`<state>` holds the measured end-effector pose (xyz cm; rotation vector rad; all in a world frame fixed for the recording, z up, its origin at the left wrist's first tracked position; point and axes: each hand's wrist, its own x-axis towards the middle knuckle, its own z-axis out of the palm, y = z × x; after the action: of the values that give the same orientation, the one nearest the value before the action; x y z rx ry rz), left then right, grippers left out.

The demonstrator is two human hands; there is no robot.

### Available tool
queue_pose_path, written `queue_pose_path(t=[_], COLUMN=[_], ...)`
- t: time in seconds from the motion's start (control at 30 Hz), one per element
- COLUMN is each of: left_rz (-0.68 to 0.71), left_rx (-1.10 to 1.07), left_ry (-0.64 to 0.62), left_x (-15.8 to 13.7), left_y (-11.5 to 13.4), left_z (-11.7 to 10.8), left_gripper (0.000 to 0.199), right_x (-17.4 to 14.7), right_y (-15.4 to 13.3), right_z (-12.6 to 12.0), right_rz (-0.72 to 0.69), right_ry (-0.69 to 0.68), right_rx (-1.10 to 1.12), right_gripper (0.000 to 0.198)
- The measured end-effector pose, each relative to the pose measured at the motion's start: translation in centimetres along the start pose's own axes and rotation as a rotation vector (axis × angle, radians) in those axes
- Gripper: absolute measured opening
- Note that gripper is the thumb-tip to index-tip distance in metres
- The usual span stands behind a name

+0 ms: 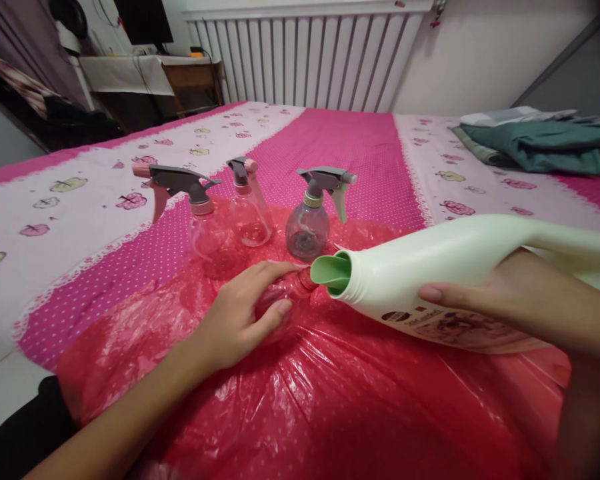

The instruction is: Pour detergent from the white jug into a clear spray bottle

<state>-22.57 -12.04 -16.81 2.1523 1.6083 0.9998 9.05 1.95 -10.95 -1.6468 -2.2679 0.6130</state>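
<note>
My left hand (247, 310) is wrapped round a clear bottle (294, 288) with no top on it, tilted so its neck points right. Its mouth meets the green pouring spout (330, 272) of a large pale green jug (440, 267). The jug lies nearly level on its side, held by my right hand (485, 303). Whether liquid is flowing I cannot make out. Just beyond stand a spray bottle with a pink nozzle (207, 233), another pinkish spray bottle (250, 217) and a round greyish spray bottle (307, 227).
A crinkled red plastic sheet (300, 407) covers the front of the bed (350, 147). Folded clothes (540, 143) lie at the back right. Behind the bed are a radiator (305, 63) and a desk (125, 73) with a monitor (143, 23).
</note>
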Motion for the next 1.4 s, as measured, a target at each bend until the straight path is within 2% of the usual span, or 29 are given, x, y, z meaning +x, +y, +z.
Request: queue_pose_path(t=[0.1,0.47,0.73,0.97,1.4], left_rz=[0.003,0.007,-0.059,-0.082,-0.073], left_rx=[-0.001,0.012,0.025,0.007,0.038], left_ry=[0.01,0.008,0.016,0.046,0.029], left_x=[0.1,0.0,-0.4,-0.6,-0.4], left_y=[0.1,0.1,-0.4,-0.7,-0.4], left_z=[0.1,0.1,0.2,0.4,0.1], left_gripper=[0.035,0.036,0.046,0.032,0.035], right_x=[0.0,-0.2,-0.2,-0.1,0.0], right_y=[-0.3,-1.3,-0.8,-0.6,0.1], right_z=[-0.1,-0.2,-0.2,-0.1,-0.2], right_rz=[0.102,0.173,0.127,0.126,0.079], right_ry=[-0.045,-0.052,-0.07,-0.071,-0.061], right_rx=[0.036,0.08,0.089,0.076,0.059], right_gripper=[0.087,0.087,0.088,0.089,0.084])
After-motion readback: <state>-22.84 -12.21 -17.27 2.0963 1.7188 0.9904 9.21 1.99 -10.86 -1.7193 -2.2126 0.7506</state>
